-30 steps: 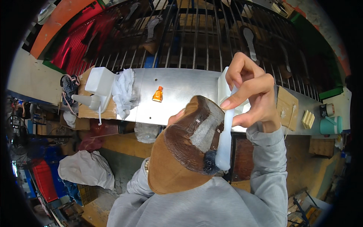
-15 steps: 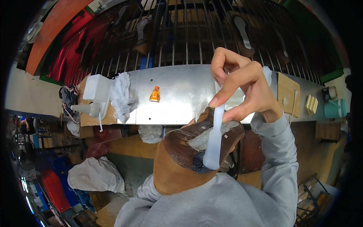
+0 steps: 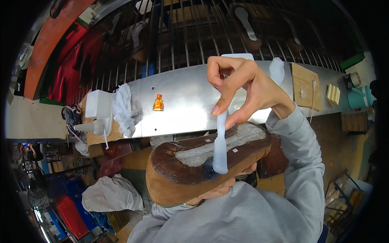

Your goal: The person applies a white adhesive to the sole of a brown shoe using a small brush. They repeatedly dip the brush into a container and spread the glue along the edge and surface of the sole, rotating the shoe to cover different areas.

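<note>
A brown suede shoe upper (image 3: 156,170) lies sole side up across my front, with a dark brown, wet-looking border round a grey fibrous middle strip. From beneath, my left hand (image 3: 219,191) is wrapped round its near side; most of that hand is hidden under the shoe. Thumb and fingers of my right hand (image 3: 247,89) pinch the top of a brush (image 3: 220,150) with a translucent white handle. Its dark bristles press on the brown border along the near edge of the strip. Partly behind my right hand stands a white container (image 3: 239,97).
Past the shoe runs a metal bench (image 3: 182,93) bearing a small amber bottle (image 3: 158,103), crumpled white cloth (image 3: 124,109) and a white squeeze bottle (image 3: 99,105). To the right are cardboard (image 3: 304,87), yellowish blocks (image 3: 333,95) and a teal mug (image 3: 358,98). Shoes (image 3: 246,26) lie on the barred rack behind.
The shoe has turned, showing more of its length and the grey strip. My right hand and the brush have shifted slightly left, with the bristles still on the border. More left-hand fingers show.
</note>
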`<state>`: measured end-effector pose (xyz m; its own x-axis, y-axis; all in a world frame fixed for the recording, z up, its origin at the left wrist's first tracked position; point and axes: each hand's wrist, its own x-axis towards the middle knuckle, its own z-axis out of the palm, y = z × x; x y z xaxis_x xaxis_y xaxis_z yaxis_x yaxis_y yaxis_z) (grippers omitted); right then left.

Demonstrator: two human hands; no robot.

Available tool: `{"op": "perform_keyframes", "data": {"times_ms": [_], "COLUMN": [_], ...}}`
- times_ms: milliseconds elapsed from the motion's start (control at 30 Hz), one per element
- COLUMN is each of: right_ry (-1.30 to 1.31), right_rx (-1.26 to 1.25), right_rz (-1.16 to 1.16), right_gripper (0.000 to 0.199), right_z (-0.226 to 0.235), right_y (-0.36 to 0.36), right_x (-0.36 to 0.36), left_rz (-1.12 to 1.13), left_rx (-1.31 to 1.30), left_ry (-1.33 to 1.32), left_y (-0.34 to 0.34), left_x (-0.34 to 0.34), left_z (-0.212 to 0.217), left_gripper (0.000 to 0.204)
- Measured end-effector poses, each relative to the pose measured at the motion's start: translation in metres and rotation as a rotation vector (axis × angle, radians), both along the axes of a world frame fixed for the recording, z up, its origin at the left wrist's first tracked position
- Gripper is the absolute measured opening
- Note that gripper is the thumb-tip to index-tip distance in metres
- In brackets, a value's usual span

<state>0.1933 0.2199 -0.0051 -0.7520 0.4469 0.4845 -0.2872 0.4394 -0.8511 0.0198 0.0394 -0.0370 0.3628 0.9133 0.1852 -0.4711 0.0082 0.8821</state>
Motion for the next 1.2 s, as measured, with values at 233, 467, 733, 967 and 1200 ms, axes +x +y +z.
{"op": "perform_keyframes", "data": {"times_ms": [233,467,733,967,1200], "right_ry": [-0.009,-0.788,-0.791,-0.515,-0.103], "right_rx": [0.052,0.496,0.528,0.194,0.044], "right_rz": [-0.430,-1.061,-1.221,-1.416,-1.191], "right_gripper": [0.026,0.024,0.021,0.011,0.021], "right_z": [-0.013,-0.060,-0.101,-0.109,-0.036], "right_y": [-0.011,-0.068,-0.090,-0.117,-0.099], "right_x": [0.055,0.113,0.099,0.093,0.065], "left_rz": [0.342,0.846,0.358,0.719,1.148], "left_rx": [0.249,0.464,0.324,0.416,0.907], "left_ry": [-0.010,-0.379,-0.520,-0.132,0.601], "left_y": [0.020,0.059,0.083,0.093,0.114], "left_x": [-0.021,-0.067,-0.108,-0.116,-0.103], "left_z": [0.009,0.037,0.064,0.014,0.003], "left_gripper": [0.097,0.107,0.138,0.102,0.074]}}
